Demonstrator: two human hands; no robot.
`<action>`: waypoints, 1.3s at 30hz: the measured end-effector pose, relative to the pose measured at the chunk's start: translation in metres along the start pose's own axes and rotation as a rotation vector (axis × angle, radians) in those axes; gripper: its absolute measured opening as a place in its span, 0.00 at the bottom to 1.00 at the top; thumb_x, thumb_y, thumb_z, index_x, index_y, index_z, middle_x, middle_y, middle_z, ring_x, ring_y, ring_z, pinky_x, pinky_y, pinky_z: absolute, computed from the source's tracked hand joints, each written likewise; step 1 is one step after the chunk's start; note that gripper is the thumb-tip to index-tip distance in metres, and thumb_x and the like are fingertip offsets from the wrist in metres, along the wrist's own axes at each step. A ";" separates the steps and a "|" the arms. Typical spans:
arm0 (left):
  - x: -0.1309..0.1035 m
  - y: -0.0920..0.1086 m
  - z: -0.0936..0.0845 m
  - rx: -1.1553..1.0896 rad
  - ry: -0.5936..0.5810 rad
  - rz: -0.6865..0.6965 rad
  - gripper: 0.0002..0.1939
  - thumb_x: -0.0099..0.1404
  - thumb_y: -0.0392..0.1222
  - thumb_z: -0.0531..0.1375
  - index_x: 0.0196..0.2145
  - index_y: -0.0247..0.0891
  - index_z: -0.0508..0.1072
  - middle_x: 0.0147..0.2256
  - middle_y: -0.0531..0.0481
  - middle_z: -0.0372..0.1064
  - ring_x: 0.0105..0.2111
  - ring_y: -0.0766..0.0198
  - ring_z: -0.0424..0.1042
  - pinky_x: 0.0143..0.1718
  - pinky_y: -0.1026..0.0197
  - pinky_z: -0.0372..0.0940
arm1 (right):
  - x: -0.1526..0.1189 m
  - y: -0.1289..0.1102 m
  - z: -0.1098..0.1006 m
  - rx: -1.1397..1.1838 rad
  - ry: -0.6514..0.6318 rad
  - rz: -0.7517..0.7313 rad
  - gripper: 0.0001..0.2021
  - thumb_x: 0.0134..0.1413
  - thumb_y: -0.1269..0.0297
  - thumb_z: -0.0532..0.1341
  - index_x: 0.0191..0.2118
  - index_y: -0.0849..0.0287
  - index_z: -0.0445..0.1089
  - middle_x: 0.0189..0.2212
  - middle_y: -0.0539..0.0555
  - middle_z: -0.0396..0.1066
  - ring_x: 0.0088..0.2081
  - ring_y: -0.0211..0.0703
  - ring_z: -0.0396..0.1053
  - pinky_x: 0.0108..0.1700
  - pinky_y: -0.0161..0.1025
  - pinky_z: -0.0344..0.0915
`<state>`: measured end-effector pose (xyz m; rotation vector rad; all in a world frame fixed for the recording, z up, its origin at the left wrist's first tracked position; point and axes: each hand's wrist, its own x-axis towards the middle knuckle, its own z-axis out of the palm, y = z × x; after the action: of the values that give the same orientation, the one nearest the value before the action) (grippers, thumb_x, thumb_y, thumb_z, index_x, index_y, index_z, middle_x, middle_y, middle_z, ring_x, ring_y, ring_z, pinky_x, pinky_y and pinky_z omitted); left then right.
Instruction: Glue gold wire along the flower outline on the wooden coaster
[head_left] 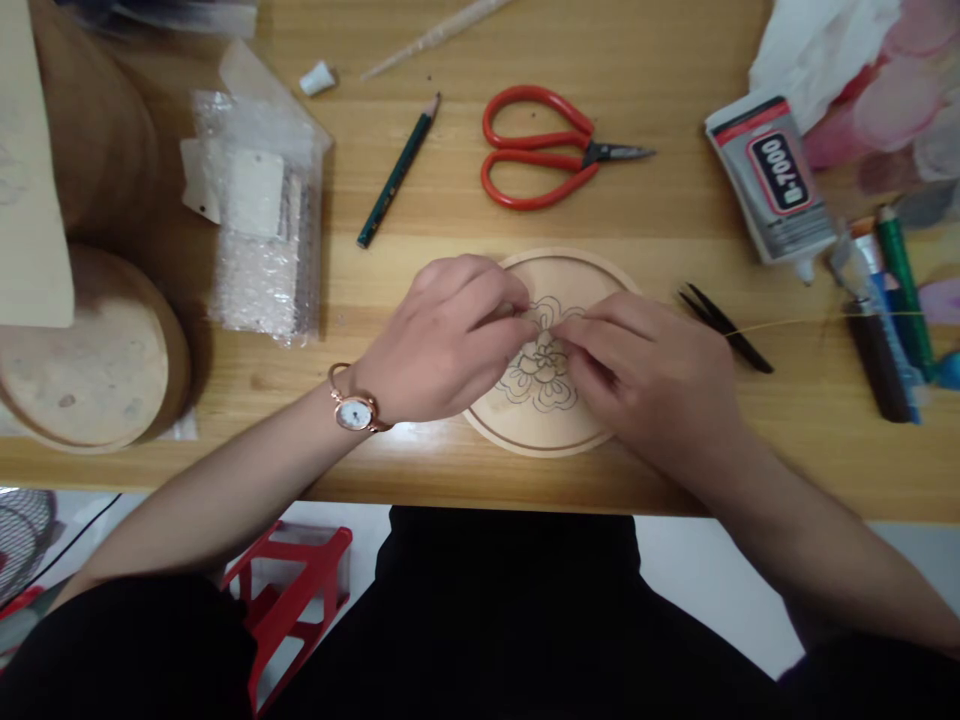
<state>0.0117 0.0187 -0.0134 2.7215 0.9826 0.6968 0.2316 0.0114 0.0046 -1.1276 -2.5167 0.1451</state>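
Observation:
A round wooden disc (555, 437) with a raised rim lies near the table's front edge, and a flower outline (541, 385) is drawn on it in dark lines. My left hand (457, 335) reaches over the disc from the left, thumb and index finger pinched above the flower. Opposite it, my right hand (652, 375) is also pinched, its fingertips nearly touching those of my left hand. Whatever lies between the fingertips is too small to make out. A thin yellow thread (795, 322) runs from behind my right hand toward the right.
Black tweezers (726, 328) lie right of the disc. Behind it are red-handled scissors (540, 150) and a green pencil (397, 178). A glue tube (776, 180), brushes and tools stand at the right. Clear plastic packets (262, 230) and a round wooden piece (90, 360) occupy the left.

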 end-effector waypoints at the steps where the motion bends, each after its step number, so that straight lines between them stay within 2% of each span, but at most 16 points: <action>1: 0.000 0.000 0.000 -0.001 0.006 0.001 0.08 0.68 0.39 0.54 0.44 0.41 0.70 0.43 0.47 0.70 0.45 0.54 0.69 0.44 0.49 0.66 | 0.000 0.000 0.000 -0.001 0.003 -0.001 0.08 0.59 0.70 0.57 0.33 0.60 0.73 0.31 0.52 0.74 0.32 0.37 0.69 0.32 0.35 0.64; 10: 0.000 -0.003 0.001 -0.036 0.015 0.015 0.08 0.68 0.38 0.56 0.44 0.39 0.71 0.44 0.46 0.69 0.45 0.54 0.68 0.44 0.49 0.64 | 0.000 0.000 0.000 -0.001 0.001 0.002 0.07 0.59 0.71 0.58 0.33 0.60 0.73 0.31 0.52 0.74 0.31 0.38 0.69 0.30 0.36 0.64; 22: -0.001 -0.004 0.000 -0.051 -0.032 -0.005 0.08 0.69 0.40 0.54 0.45 0.44 0.69 0.45 0.49 0.68 0.47 0.54 0.66 0.46 0.51 0.61 | 0.000 -0.001 0.000 0.005 -0.017 0.015 0.08 0.60 0.71 0.57 0.34 0.59 0.74 0.30 0.52 0.73 0.31 0.37 0.69 0.30 0.36 0.63; 31: -0.001 -0.004 0.000 -0.043 0.004 0.032 0.07 0.69 0.38 0.55 0.43 0.41 0.71 0.44 0.48 0.69 0.46 0.54 0.67 0.45 0.49 0.63 | -0.001 -0.001 0.000 0.007 -0.009 0.021 0.08 0.60 0.70 0.57 0.34 0.59 0.74 0.29 0.51 0.73 0.30 0.37 0.67 0.29 0.37 0.60; 39: -0.001 -0.007 -0.001 -0.138 0.031 0.040 0.09 0.66 0.35 0.57 0.44 0.40 0.72 0.44 0.47 0.70 0.46 0.54 0.68 0.45 0.48 0.65 | 0.000 0.000 -0.001 0.004 -0.050 0.034 0.09 0.61 0.69 0.56 0.34 0.58 0.74 0.30 0.51 0.73 0.31 0.37 0.67 0.31 0.36 0.61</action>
<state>0.0065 0.0238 -0.0152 2.6243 0.8543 0.7856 0.2320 0.0110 0.0058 -1.1797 -2.5403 0.1903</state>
